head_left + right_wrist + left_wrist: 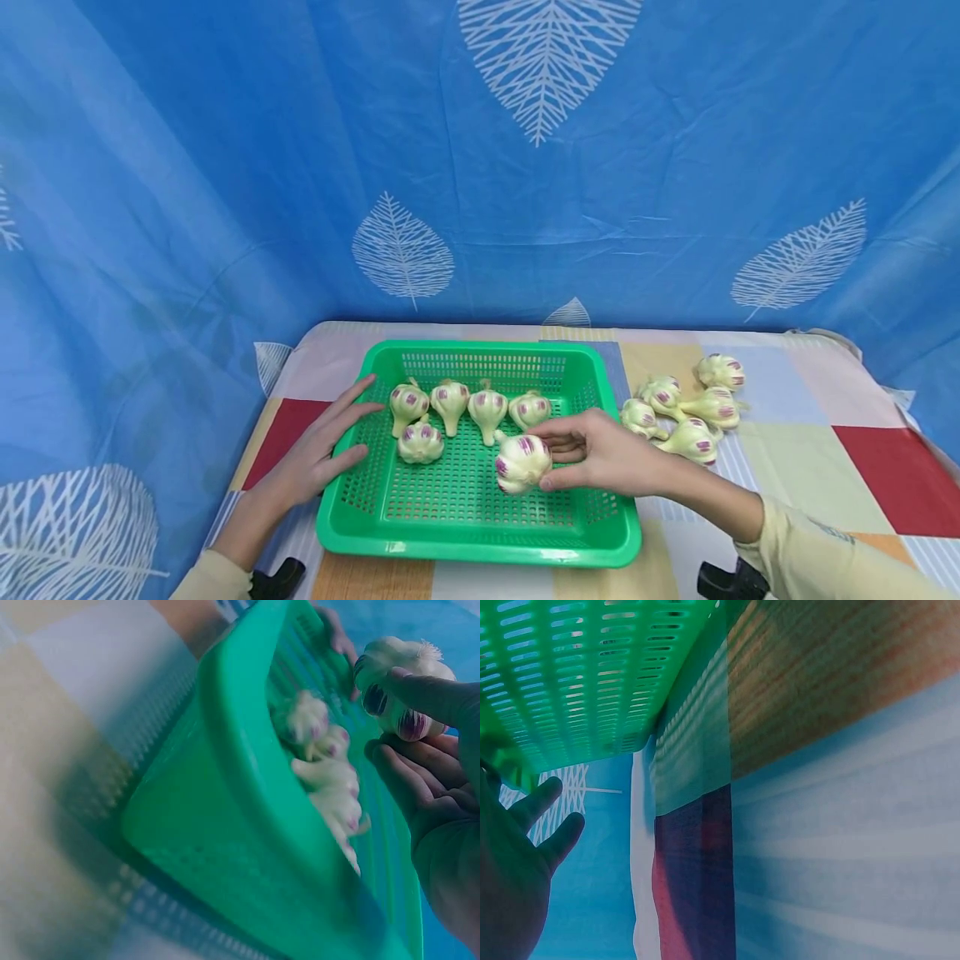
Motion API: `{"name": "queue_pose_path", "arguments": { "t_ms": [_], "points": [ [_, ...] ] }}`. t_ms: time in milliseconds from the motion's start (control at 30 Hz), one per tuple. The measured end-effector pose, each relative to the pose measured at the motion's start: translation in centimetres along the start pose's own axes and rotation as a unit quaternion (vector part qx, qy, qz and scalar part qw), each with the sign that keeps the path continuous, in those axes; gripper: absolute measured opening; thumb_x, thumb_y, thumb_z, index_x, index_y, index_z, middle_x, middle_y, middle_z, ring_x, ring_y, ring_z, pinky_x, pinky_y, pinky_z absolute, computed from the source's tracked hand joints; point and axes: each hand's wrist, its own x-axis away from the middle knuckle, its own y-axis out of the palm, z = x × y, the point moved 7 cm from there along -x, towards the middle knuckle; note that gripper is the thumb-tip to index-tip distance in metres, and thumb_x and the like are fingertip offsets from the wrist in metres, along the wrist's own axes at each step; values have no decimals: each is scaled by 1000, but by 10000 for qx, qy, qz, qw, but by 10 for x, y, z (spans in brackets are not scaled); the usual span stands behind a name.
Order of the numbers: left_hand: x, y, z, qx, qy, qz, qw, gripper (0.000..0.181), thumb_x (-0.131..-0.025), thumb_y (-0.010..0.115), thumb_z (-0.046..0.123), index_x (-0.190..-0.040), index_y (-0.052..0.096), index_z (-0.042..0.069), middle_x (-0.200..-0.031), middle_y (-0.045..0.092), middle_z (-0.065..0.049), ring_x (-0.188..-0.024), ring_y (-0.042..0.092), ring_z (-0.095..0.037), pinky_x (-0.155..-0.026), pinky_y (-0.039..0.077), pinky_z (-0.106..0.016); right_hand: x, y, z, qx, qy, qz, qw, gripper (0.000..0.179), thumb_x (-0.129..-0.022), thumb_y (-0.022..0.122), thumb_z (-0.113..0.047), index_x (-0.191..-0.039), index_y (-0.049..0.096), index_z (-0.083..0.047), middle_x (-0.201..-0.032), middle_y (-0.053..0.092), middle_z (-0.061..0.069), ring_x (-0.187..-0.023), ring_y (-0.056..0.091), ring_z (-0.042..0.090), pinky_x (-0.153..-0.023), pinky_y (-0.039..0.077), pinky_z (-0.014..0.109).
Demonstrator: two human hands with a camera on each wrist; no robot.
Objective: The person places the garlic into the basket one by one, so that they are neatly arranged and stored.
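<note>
Between the thumb and fingers of my right hand (600, 454) a garlic bulb (522, 463) is pinched, held above the right part of a green plastic basket (480, 557). The right wrist view also shows this bulb (405, 686), with its purple streaks and root tuft. Inside the basket, several garlic bulbs lie in a row along the back, and another bulb (420, 442) lies in front of the row's left end. My left hand (318, 454) touches the basket's left rim with its fingers spread and nearly straight; the left wrist view shows two of its fingers beside the basket wall.
To the right of the basket, several more garlic bulbs (688, 440) lie in a loose cluster on the patchwork tablecloth (795, 467). A blue curtain (480, 167) with white leaf prints hangs behind the table and at both sides.
</note>
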Motion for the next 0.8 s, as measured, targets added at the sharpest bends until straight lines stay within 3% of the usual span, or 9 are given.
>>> {"name": "queue_pose_path", "arguments": {
  "t_ms": [267, 400, 533, 667, 800],
  "points": [
    [0, -2, 0, -8, 24, -58, 10000, 53, -83, 61, 15, -134, 49, 13, -155, 17, -7, -139, 19, -24, -95, 32, -63, -33, 15, -6, 259, 20, -499, 9984, 56, -79, 76, -22, -127, 56, -3, -120, 62, 6, -109, 59, 13, -85, 50, 30],
    [0, -3, -1, -9, 12, -78, 10000, 53, -83, 62, 15, -134, 49, 13, -155, 17, -6, -139, 19, -24, -96, 31, -62, -51, 19, -4, 699, 61, -622, 9956, 55, -77, 77, -19, -125, 57, -1, -118, 63, 6, -106, 60, 11, -83, 50, 24],
    [-1, -3, 0, 7, -1, -99, 10000, 53, -83, 62, 15, -134, 49, 13, -155, 17, -6, -139, 19, -23, -97, 31, -62, -69, 25, 1, 1388, -72, -660, 9881, 49, -76, 78, -17, -120, 61, -2, -109, 67, 1, -97, 62, 5, -80, 49, 20],
    [-1, -2, -1, -25, -10, -124, 9999, 53, -83, 62, 15, -134, 49, 14, -155, 16, -6, -139, 19, -24, -97, 31, -62, -82, 34, 6, 1906, -173, -670, 9792, 33, -74, 78, -14, -104, 67, -6, -88, 68, -8, -81, 63, 2, -72, 50, 20],
    [-1, -3, -1, -38, -32, -115, 9999, 53, -83, 63, 15, -134, 49, 14, -155, 17, -6, -139, 19, -23, -97, 31, -61, -94, 39, 7, 2415, -214, -379, 9694, 32, -72, 80, -16, -100, 69, -6, -77, 64, -12, -68, 57, 0, -62, 48, 19]
  ]
}}
